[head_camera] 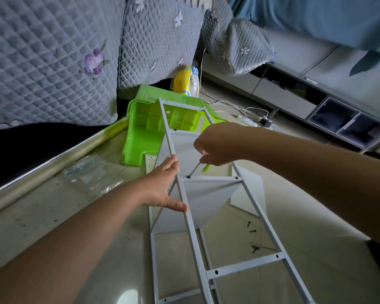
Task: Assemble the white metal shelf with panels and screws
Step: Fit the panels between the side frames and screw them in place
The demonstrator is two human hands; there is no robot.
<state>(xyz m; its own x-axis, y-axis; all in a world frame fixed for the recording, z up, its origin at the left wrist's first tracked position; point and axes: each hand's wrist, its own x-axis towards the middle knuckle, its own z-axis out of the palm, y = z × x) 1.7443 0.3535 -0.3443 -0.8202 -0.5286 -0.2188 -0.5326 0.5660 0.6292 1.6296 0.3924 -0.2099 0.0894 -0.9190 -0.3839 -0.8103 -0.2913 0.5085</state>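
The white metal shelf frame [190, 235] lies ladder-like on the floor, running away from me. White panels [206, 200] sit between its side rails. My left hand [162, 187] presses with straight fingers against the left rail, thumb spread along it. My right hand [215, 145] pinches a thin metal tool [194, 170] whose tip sits on a dark screw [188, 177] at the left end of a crossbar. Another screw [236, 178] marks the crossbar's right end.
Loose dark screws [251, 229] lie on the floor right of the frame. A green plastic stool [140, 132] lies overturned beyond it, with a yellow fan [188, 82] and cables behind. Quilted sofa covers hang at left; a clear plastic bag [90, 174] lies nearby.
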